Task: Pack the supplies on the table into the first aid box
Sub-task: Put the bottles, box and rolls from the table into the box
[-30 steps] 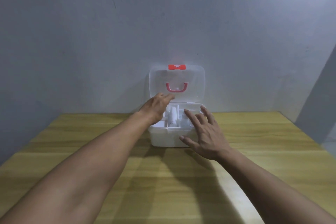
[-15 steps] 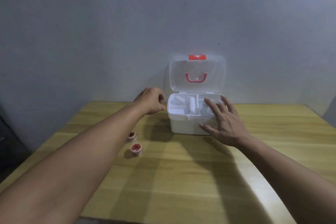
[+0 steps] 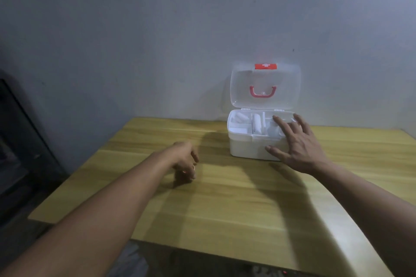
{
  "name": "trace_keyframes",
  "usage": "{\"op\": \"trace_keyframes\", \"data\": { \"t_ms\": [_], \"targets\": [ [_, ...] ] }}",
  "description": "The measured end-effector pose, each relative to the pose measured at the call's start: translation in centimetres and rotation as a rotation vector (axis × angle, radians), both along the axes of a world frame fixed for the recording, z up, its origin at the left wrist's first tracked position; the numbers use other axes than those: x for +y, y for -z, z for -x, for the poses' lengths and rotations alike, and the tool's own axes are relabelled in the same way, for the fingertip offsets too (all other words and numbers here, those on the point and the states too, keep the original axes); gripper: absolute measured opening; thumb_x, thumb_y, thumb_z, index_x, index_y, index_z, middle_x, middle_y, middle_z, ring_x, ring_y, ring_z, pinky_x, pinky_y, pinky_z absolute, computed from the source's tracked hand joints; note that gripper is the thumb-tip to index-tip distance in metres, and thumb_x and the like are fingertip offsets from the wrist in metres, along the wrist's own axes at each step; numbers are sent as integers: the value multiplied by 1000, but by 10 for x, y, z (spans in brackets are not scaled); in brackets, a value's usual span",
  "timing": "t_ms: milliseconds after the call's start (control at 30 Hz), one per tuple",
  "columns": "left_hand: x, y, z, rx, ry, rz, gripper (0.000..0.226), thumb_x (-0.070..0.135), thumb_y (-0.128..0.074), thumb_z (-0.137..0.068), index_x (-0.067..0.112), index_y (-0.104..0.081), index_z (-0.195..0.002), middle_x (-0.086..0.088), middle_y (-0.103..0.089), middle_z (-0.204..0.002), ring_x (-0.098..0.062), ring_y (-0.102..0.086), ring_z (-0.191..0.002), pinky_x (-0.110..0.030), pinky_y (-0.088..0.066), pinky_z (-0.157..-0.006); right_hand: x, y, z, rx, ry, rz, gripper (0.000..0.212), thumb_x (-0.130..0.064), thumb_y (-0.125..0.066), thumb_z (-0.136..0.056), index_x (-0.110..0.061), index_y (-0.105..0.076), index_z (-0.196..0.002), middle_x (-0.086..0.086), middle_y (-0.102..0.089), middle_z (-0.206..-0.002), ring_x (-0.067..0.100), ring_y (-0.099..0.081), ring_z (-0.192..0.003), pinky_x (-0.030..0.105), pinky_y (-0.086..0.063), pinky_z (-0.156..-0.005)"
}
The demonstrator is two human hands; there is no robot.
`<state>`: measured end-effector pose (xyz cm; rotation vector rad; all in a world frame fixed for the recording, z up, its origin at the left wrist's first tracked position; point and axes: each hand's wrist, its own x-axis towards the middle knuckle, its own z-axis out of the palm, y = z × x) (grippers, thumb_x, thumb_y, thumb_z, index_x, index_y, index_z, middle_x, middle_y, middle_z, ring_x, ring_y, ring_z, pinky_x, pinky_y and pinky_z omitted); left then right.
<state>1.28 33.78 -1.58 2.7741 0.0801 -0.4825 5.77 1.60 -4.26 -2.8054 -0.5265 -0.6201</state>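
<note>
The white first aid box (image 3: 247, 148) stands open at the back of the table, its clear lid (image 3: 265, 101) with a red handle upright against the wall. White bandage rolls (image 3: 256, 126) lie in its tray compartments. My right hand (image 3: 295, 144) rests on the box's front right corner, fingers spread over the rim and thumb on the front wall. My left hand (image 3: 184, 162) is down on the table left of the box. Its fingers curl over a small red-and-white tape roll (image 3: 193, 167), which is mostly hidden beneath them.
The wooden table (image 3: 225, 209) runs from the grey wall to a near edge at the bottom of the view. A dark piece of furniture (image 3: 20, 141) stands off the table's left side. The floor shows below the table's front edge.
My left hand left the box, swung left and came down onto the small tape rolls, which are now covered. The view turned left. My right hand stayed on the box.
</note>
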Motion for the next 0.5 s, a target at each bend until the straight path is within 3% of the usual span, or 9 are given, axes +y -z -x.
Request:
{"op": "trace_keyframes", "data": {
  "t_ms": [100, 200, 367, 500],
  "targets": [
    [1, 9, 4, -69, -52, 14, 39, 8, -82, -58, 17, -75, -96, 7, -69, -77, -18, -72, -79, -29, -59, -68, -1, 1, 0, 3, 0, -4, 88, -78, -32, -75, -33, -13, -149, 9, -50, -133, 27, -8, -145, 44, -21, -116],
    [4, 11, 5, -121, -63, 56, 38, 10, -82, -57, 16, -76, -94, 6, -72, -78, -17, -73, -80, -30, -60, -71, -1, 2, -1, 1, 5, -2, 88, -78, -32, -75, -33, -13, -149, 8, -50, -133, 27, -7, -146, 43, -21, -116],
    [-12, -19, -6, -218, -2, 150, 38, 12, -85, -64, 12, -75, -101, 4, -70, -79, -6, -61, -68, -14, -43, -57, -1, 1, -1, -3, 8, 6, 88, -78, -32, -76, -33, -13, -149, 8, -49, -134, 28, -7, -146, 43, -20, -117],
    [-42, -57, -25, -319, 63, 252, 36, 12, -85, -65, 12, -75, -101, 10, -64, -70, 1, -56, -61, -10, -38, -54, -1, 0, 0, -6, 2, -4, 88, -77, -33, -76, -32, -13, -150, 8, -49, -135, 28, -7, -146, 44, -20, -117]
  ]
}}
